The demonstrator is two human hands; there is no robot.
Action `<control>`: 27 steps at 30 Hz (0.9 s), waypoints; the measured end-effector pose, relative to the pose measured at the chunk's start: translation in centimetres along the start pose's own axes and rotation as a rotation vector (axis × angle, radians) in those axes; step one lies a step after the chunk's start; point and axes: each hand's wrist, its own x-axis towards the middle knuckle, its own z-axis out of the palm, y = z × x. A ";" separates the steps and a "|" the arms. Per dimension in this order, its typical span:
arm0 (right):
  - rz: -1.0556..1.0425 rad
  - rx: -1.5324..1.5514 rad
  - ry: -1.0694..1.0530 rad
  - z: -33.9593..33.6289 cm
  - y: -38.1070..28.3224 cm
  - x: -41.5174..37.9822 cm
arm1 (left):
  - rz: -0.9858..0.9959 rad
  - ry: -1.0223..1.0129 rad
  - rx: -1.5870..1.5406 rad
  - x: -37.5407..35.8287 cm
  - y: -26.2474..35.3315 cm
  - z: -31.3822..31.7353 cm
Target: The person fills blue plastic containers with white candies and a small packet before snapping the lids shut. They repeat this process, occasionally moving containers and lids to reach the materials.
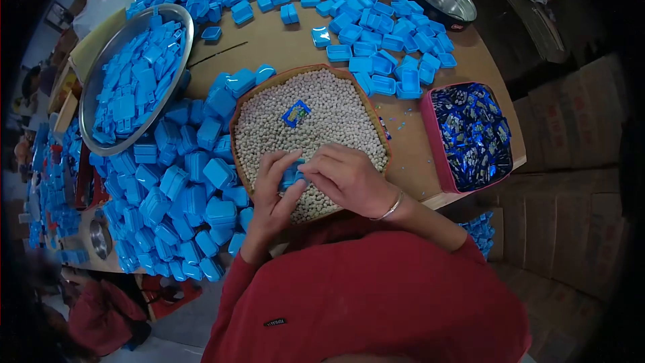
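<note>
Over a shallow tray [366, 97] full of small pale round pellets, my left hand [272, 191] grips a small blue plastic box [291, 176] between thumb and fingers. My right hand [349, 180] has its fingers pinched together at the box's right side; whether they hold the box itself or something small in it is hidden. A little blue printed packet [296, 113] lies on the pellets beyond my hands. Many closed blue boxes [171, 181] are heaped left of the tray. To the right stands a pink-sided container [443, 138] filled with shiny dark blue packets [470, 128].
A metal basin [188, 37] at the left holds flat blue plastic parts. Open blue box halves [383, 60] spread across the back. A round metal tin [440, 0] stands at the far right. Cardboard cartons [571, 114] are stacked on the right. Another person's red sleeve [101, 316] shows lower left.
</note>
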 end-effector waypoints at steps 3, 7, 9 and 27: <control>0.031 0.058 -0.107 -0.8 0.6 0.1 | 0.112 0.096 0.021 -0.5 -1.2 1.7; -0.040 0.029 -0.177 -1.0 1.4 0.1 | 0.181 0.207 0.081 -0.7 -2.2 2.5; -0.092 -0.033 -0.163 -0.9 1.4 0.1 | 0.183 0.208 0.123 -0.5 -2.3 2.6; 0.371 0.227 -0.149 1.8 11.4 10.6 | -0.268 0.654 0.119 1.4 -3.3 -0.2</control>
